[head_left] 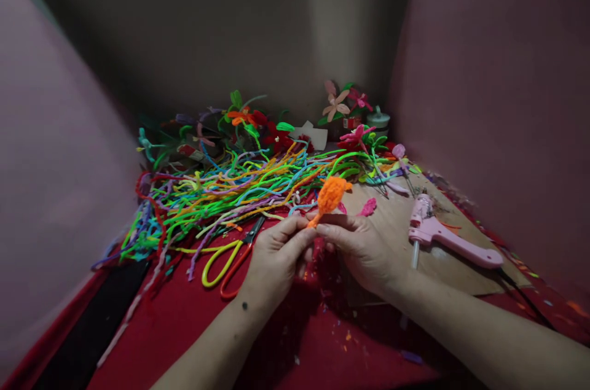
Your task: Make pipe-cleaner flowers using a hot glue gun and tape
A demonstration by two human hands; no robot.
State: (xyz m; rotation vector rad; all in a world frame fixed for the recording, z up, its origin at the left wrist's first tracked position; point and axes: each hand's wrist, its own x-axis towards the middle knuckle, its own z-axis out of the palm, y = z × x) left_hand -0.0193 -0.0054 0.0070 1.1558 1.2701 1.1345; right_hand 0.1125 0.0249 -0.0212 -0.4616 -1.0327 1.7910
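An orange pipe-cleaner flower bud (pixel 330 195) stands upright between my two hands, above the red cloth. My left hand (pixel 282 244) pinches its narrow lower end between thumb and fingers. From the other side, my right hand (pixel 358 244) is closed on the same lower end, thumb against it. Both sets of lower fingers are partly hidden behind the thumbs. Scissors (pixel 227 267) with one yellow and one red handle lie just left of my left hand. Behind my right hand, a small pink pipe-cleaner petal (pixel 369 207) rests on a brown board.
A large heap of coloured pipe cleaners (pixel 239 184) spreads across the back left. Finished pipe-cleaner flowers (pixel 336 104) stand along the wall. A pink glue gun (pixel 449 239) lies on the brown board (pixel 391 212) at right, its cord trailing. Scraps dot the red cloth (pixel 286 341).
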